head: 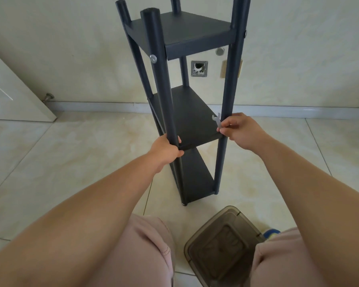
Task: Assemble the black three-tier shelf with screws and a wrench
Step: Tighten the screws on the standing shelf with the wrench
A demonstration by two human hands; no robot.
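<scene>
Left of the scene, a white door leaf (15,88) stands open against the cream wall, with a small metal doorstop (48,97) at its foot. The left hand (166,149) wraps its fingers round the near-left black tubular post (160,79) at the level of the middle tier, apparently to steady the frame while the other side is worked. A silver screw head (153,58) shows on this post just under the top tier, which suggests that joint is already fastened.

Centre, the black three-tier metal shelf (187,112) stands upright on the pale tiled floor (71,152), all three boards seated between four posts; it lies between the two hands, directly ahead of the person's knees.

To the right, the right hand (240,130) has its fingers curled, pinching a small flat silver open-ended wrench (217,121) against the near-right black post (230,90) beside the corner of the middle tier. The placement points to tightening a screw there, though that screw itself is hidden by the post and fingers.

Lower right, a translucent brown plastic box lid (222,245) lies on the floor, between the legs in pale pink shorts (151,251).
</scene>
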